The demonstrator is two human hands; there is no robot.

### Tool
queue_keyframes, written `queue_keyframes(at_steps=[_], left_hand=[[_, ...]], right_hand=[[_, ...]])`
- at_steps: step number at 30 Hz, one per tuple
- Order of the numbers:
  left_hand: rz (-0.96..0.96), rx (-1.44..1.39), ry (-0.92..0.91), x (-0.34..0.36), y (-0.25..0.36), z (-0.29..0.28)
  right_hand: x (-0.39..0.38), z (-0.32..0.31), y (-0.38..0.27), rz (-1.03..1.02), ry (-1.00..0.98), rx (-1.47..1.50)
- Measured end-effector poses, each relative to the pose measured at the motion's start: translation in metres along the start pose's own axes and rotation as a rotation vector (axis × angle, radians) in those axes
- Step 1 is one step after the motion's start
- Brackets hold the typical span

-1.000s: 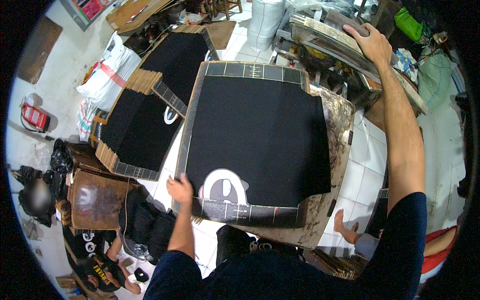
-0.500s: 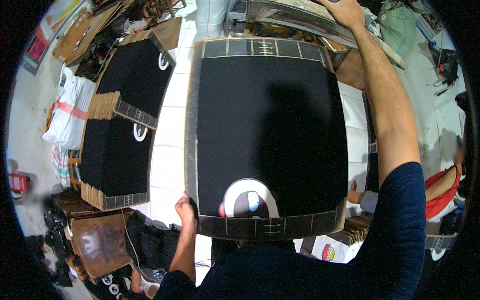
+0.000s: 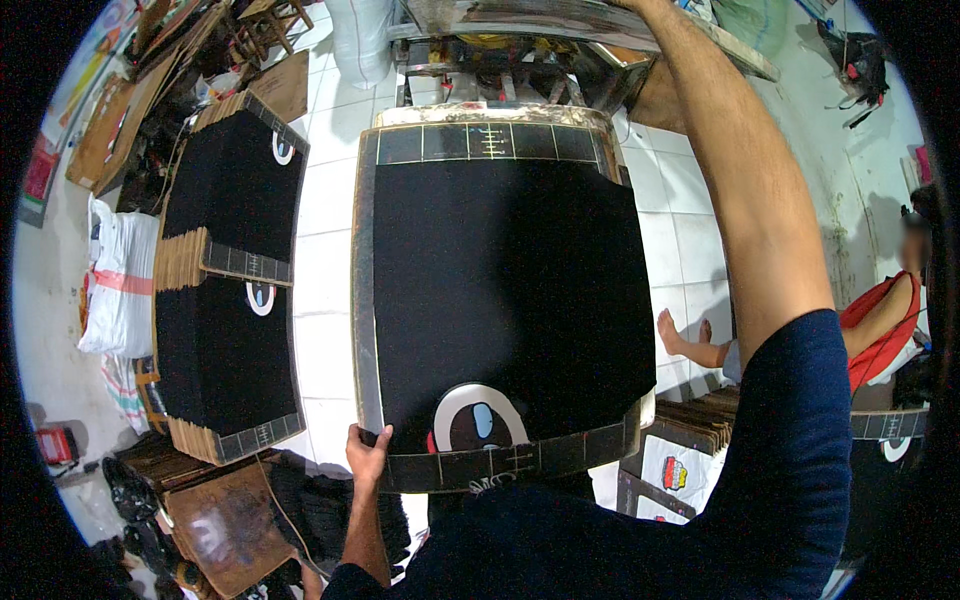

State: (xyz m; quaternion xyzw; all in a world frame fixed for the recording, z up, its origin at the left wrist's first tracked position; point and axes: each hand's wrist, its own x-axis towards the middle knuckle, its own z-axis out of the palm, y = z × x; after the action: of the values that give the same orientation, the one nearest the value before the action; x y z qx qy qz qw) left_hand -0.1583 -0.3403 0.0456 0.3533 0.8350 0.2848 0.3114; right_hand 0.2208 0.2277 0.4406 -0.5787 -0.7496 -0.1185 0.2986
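Observation:
A large flat board (image 3: 366, 310) lies before me with black fabric (image 3: 500, 290) spread over it. Dark strips with pale ruled lines run along its far and near ends. Near the close end, the fabric bears a white, black and blue eye-like print (image 3: 482, 418). My left hand (image 3: 367, 452) grips the board's near left corner, its thumb on top and its other fingers mostly hidden. My right arm stretches far forward; the right hand (image 3: 632, 4) is nearly all cut off by the top edge, beside a long worn frame (image 3: 500, 22), so its fingers are hidden.
Stacked boards with black printed fabric (image 3: 235, 180) stand at left, beside a white sack (image 3: 125, 275). A brown stool-like surface (image 3: 225, 525) is at lower left. On the right another person in red (image 3: 880, 335) sits with feet near the board; white printed fabric (image 3: 675, 470) lies nearer me.
My view has shifted, so the board appears lower and further left. The left thumb now lies over the board's corner. My right hand has gone further out past the top edge.

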Motion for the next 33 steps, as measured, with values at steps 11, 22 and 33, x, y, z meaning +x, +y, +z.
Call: queue_keyframes(at_steps=[11, 22, 33], left_hand=[[-0.014, 0.317, -0.092, 0.006, 0.058, -0.005], [-0.036, 0.237, -0.081, 0.015, 0.076, -0.006], [-0.089, 0.509, -0.132, 0.047, 0.065, 0.018]], right_hand=[[0.032, -0.003, 0.002, 0.012, -0.017, -0.024], [0.050, 0.001, 0.009, -0.034, 0.015, -0.001], [0.013, -0.001, 0.002, 0.028, -0.093, -0.009]])
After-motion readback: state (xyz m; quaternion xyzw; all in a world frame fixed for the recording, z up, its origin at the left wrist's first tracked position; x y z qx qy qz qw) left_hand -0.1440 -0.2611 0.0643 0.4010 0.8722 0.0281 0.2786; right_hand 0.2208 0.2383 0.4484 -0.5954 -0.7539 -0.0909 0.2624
